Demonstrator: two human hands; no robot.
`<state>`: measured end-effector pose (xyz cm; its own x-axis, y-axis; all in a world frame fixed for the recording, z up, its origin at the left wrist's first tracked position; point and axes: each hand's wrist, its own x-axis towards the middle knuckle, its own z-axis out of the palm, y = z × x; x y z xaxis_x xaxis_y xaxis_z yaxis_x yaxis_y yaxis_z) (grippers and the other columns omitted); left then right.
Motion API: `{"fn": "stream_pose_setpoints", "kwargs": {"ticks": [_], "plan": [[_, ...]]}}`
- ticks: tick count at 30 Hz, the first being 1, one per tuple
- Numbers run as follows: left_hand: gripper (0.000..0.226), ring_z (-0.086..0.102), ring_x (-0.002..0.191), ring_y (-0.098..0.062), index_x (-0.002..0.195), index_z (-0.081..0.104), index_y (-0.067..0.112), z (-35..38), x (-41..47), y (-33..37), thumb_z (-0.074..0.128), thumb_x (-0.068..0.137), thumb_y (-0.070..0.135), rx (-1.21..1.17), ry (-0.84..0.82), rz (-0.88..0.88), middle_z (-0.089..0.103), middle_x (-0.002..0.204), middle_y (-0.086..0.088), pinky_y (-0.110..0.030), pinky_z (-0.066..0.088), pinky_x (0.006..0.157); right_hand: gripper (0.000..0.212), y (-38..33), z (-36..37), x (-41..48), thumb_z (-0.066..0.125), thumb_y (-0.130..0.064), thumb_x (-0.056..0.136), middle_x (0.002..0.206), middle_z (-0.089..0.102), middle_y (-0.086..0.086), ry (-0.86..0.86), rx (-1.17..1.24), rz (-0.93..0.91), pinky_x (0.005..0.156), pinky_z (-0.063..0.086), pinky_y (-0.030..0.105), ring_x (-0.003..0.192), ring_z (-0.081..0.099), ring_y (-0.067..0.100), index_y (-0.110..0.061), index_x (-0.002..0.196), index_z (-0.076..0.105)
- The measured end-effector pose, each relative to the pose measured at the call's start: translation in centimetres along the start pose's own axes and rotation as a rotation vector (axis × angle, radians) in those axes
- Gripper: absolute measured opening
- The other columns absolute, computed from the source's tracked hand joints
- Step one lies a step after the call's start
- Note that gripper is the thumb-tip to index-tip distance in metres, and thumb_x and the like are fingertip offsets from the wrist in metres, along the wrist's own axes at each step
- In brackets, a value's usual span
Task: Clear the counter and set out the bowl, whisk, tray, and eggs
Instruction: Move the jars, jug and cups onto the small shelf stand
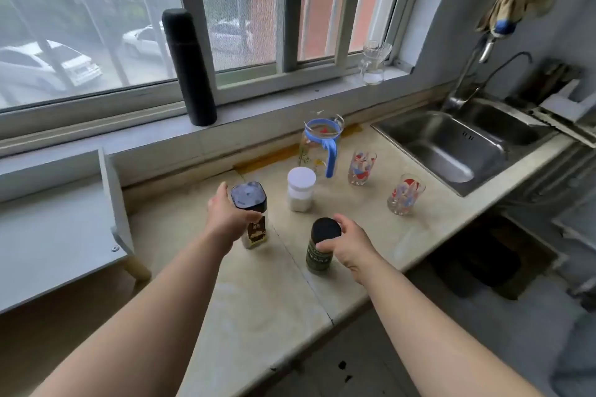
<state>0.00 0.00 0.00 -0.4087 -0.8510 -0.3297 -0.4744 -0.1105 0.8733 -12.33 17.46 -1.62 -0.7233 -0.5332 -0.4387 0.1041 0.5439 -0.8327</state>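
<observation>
Square jar (250,200) stands upright on the counter (258,293), long axis vertical, dark lid up. Left hand (227,214) grips its upper body from 9 o'clock. Green tin (319,256) stands upright at 4 o'clock of the jar, black lid up. Right hand (346,243) grips it just below the lid from 3 o'clock

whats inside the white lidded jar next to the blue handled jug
The jar has a clear wall: something white fills its lower part, powder or grains I cannot tell. Its white lid covers the top, hiding the view from above.
</observation>
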Motion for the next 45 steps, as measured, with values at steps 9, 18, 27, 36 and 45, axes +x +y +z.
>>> {"fn": "stream_pose_setpoints", "kwargs": {"ticks": [9,18,27,36,45], "plan": [[0.096,0.047,0.121,-0.031,0.144,0.033,0.021,0.9,4.1,-1.3,0.080,0.064,-0.002,0.081,-0.068,0.046,0.037,0.143,-0.008,-0.043,0.050,0.095,0.081,0.2,1.1,1.7,0.074,-0.001,0.072,0.131,0.050,0.007,0.019,-0.024,-0.010,0.088,0.043,0.026,0.113,0.051,0.022,-0.021,0.142,0.039],[0.076,0.051,0.098,-0.025,0.130,0.037,0.016,0.6,2.5,-1.1,0.077,0.070,-0.007,-0.067,-0.072,0.046,0.048,0.117,-0.006,-0.029,0.048,0.069,0.059,0.2,1.2,1.8,0.074,-0.002,0.070,0.120,0.055,0.006,0.072,0.005,-0.008,0.081,0.048,0.030,0.106,0.053,0.024,-0.021,0.122,0.051],[0.078,0.051,0.105,-0.023,0.131,0.038,0.017,-4.1,-0.4,2.1,0.076,0.068,-0.009,-0.226,0.017,0.129,0.048,0.120,-0.004,-0.031,0.046,0.080,0.064,-5.0,1.6,1.2,0.073,-0.002,0.072,0.121,0.053,0.007,0.042,0.131,-0.100,0.079,0.045,0.032,0.107,0.050,0.024,-0.015,0.129,0.047],[0.071,0.058,0.109,-0.023,0.122,0.041,0.018,-13.4,-3.8,4.4,0.077,0.066,-0.009,-0.415,0.214,0.302,0.056,0.120,-0.007,-0.027,0.050,0.082,0.068,-13.5,5.5,-2.0,0.075,-0.010,0.076,0.120,0.050,0.008,-0.059,0.243,-0.275,0.062,0.041,0.021,0.104,0.049,0.020,-0.012,0.132,0.037],[0.084,0.052,0.111,-0.021,0.141,0.032,0.017,-24.0,-7.9,4.4,0.074,0.073,-0.009,-0.489,0.372,0.356,0.051,0.123,-0.004,-0.032,0.043,0.095,0.064,-20.8,13.1,-6.7,0.080,-0.010,0.069,0.111,0.060,0.008,-0.149,0.368,-0.461,0.078,0.051,0.031,0.095,0.060,0.021,-0.009,0.123,0.046]]}}
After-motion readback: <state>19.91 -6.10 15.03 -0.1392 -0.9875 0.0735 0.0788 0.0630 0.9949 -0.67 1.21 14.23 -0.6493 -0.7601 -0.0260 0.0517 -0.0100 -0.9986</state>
